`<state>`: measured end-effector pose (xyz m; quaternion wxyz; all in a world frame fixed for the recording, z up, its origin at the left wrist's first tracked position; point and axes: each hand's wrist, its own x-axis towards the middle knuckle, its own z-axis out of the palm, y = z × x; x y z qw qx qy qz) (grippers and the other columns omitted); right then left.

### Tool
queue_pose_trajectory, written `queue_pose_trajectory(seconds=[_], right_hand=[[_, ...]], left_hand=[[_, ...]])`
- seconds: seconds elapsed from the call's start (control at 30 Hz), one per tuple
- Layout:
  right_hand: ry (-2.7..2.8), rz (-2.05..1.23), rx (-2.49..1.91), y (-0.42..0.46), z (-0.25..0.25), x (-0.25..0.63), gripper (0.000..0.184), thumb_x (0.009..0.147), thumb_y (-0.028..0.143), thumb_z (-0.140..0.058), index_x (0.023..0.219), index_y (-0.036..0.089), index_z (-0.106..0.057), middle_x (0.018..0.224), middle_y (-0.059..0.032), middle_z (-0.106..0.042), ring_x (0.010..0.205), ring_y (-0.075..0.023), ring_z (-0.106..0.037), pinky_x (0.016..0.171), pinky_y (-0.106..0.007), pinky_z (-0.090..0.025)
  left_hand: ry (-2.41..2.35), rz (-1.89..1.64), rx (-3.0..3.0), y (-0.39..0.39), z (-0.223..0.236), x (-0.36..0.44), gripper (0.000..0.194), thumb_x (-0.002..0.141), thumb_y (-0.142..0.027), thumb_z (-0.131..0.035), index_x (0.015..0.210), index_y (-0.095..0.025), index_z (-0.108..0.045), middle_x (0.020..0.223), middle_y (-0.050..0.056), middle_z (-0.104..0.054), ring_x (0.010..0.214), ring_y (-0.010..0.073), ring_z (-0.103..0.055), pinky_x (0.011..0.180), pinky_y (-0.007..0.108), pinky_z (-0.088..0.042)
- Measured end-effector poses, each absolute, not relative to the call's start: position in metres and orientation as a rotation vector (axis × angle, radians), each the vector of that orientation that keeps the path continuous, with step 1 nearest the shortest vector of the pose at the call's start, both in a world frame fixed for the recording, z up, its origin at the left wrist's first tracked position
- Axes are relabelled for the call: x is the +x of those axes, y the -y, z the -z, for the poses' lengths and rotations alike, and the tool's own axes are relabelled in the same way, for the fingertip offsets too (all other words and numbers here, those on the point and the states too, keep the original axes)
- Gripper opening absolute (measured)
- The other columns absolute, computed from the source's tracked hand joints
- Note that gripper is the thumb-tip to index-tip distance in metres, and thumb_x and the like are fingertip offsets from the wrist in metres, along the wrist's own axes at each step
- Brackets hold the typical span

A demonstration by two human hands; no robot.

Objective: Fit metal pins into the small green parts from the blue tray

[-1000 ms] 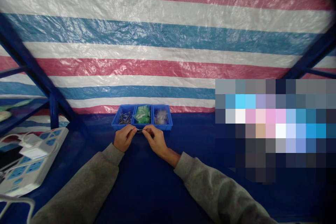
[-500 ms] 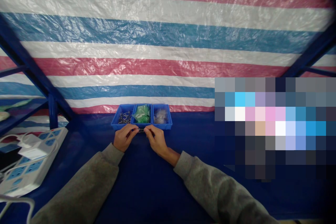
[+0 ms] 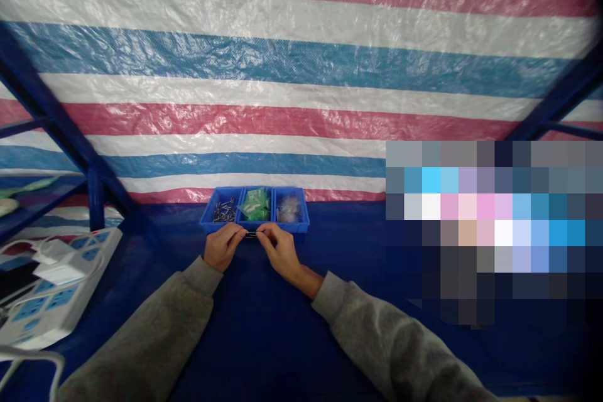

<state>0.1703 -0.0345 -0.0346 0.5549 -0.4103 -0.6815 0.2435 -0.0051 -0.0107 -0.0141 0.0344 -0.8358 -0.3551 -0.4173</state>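
My left hand (image 3: 223, 247) and my right hand (image 3: 279, 249) meet just in front of the blue bins. Each pinches one end of a thin, dark and silvery piece (image 3: 252, 234) held level between the fingertips; its exact kind is too small to make out. Behind my left hand, a blue bin (image 3: 203, 222) holds loose metal pieces (image 3: 225, 209). A middle bin contains green plastic packets (image 3: 256, 205). Clear, whitish small pieces (image 3: 289, 208) lie in the right-hand bin (image 3: 303, 223).
On the left, a white power strip (image 3: 70, 320) with a plugged-in white adapter (image 3: 61, 262) and cables rests on the blue table (image 3: 264, 339). A striped plastic sheet (image 3: 292, 119) hangs behind, between blue metal frame bars (image 3: 61, 119). The right side is pixelated.
My fingertips have drawn slightly closer together along the thin piece, the right hand shifting a little left. The bins have not moved.
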Motion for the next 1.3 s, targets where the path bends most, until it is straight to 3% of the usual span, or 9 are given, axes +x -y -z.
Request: queue_pose_trajectory(seconds=[0.23,0.47,0.7,0.87,1.1,1.3], right_hand=[[1.597,-0.564,-0.983,0.0328,0.0373,0.1700,0.021,0.089,0.033,-0.047,0.087,0.017,-0.060,0.062,0.0022,-0.052,0.055,-0.0108,-0.048,0.056,-0.022,-0.037],[1.619,-0.575,-0.979,0.0303,0.0382,0.1702,0.021,0.089,0.032,-0.047,0.093,0.018,-0.062,0.062,0.0021,-0.053,0.056,-0.0115,-0.050,0.058,-0.022,-0.038],[1.614,-0.576,-1.011,0.0304,0.0375,0.1710,0.023,0.089,0.033,-0.047,0.100,0.019,-0.062,0.061,0.0028,-0.053,0.055,-0.0118,-0.050,0.056,-0.022,-0.038],[1.604,-0.597,-1.024,0.0324,0.0361,0.1715,0.024,0.090,0.034,-0.045,0.100,0.019,-0.061,0.063,0.0020,-0.054,0.055,-0.0120,-0.051,0.056,-0.022,-0.039],[1.591,-0.603,-1.008,0.0326,0.0372,0.1717,0.025,0.090,0.034,-0.044,0.098,0.018,-0.062,0.070,-0.0002,-0.059,0.062,-0.0126,-0.055,0.060,-0.022,-0.041],[1.594,-0.615,-1.009,0.0333,0.0363,0.1715,0.028,0.091,0.034,-0.042,0.099,0.018,-0.062,0.069,-0.0007,-0.059,0.062,-0.0128,-0.054,0.060,-0.022,-0.042]], left_hand=[[1.052,1.367,-2.585,0.0127,0.0136,-0.0037,0.014,0.086,-0.027,-0.053,0.082,-0.015,-0.060,0.073,0.002,-0.064,0.058,0.0092,-0.058,0.057,0.020,-0.046],[1.020,1.475,-2.539,0.0123,0.0142,-0.0032,0.011,0.084,-0.023,-0.055,0.089,-0.017,-0.063,0.091,0.007,-0.066,0.086,0.0154,-0.063,0.077,0.026,-0.051],[1.222,1.609,-2.551,0.0151,0.0161,-0.0024,0.010,0.086,-0.024,-0.050,0.089,-0.016,-0.056,0.100,0.007,-0.067,0.055,0.0071,-0.059,0.054,0.021,-0.049],[1.336,1.577,-2.576,0.0169,0.0144,-0.0019,0.009,0.087,-0.025,-0.047,0.085,-0.017,-0.050,0.096,0.007,-0.069,0.056,0.0089,-0.061,0.058,0.022,-0.050],[1.374,1.468,-2.563,0.0176,0.0145,-0.0010,0.015,0.087,-0.028,-0.046,0.088,-0.016,-0.054,0.089,0.005,-0.070,0.044,0.0056,-0.054,0.049,0.019,-0.046],[1.314,1.416,-2.514,0.0126,0.0208,-0.0029,0.018,0.087,-0.029,-0.049,0.092,-0.016,-0.060,0.082,0.004,-0.069,0.059,0.0097,-0.062,0.058,0.019,-0.048]])
